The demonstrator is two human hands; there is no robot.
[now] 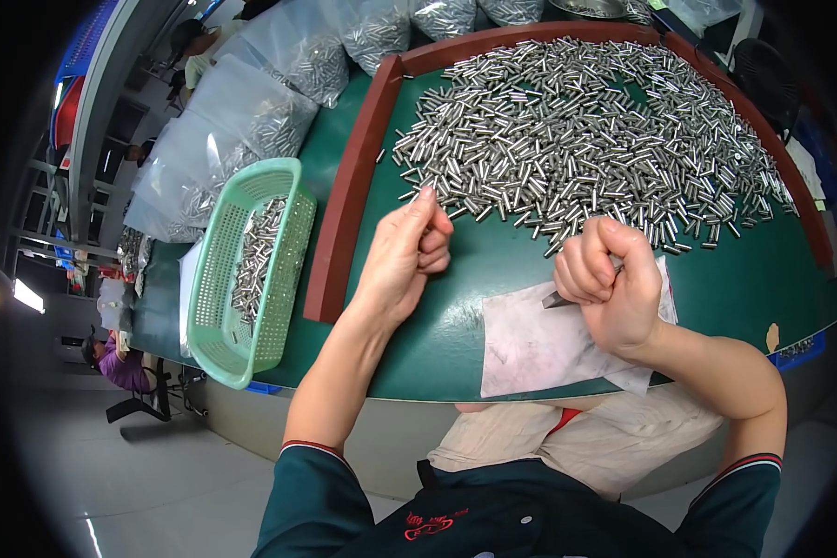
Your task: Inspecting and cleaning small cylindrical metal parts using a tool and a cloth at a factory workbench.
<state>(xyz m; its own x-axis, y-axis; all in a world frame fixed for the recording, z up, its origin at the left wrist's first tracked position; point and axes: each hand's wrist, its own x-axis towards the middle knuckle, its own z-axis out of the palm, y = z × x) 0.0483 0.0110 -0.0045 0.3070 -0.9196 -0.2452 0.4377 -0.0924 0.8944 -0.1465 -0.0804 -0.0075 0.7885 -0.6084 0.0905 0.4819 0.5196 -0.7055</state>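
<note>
A broad heap of small shiny metal pins (567, 130) covers the far part of the green tabletop. My left hand (407, 249) is closed at the near left edge of the heap, thumb up and fingers curled; whatever they hold is hidden. To the right, my right hand (609, 284) makes a fist above a stained white cloth (521, 349). A dark grey pointed piece (554, 299) sticks out of that fist on its left side; the rest of it is covered by the fingers.
Dark red wooden rails (353, 186) border the heap. Left of them stands a light green perforated basket (293, 270) with metal pins inside. Clear plastic bags (279, 116) full of pins line the back left. A blue tray (800, 352) sits below the right table edge. Other people are in the left background.
</note>
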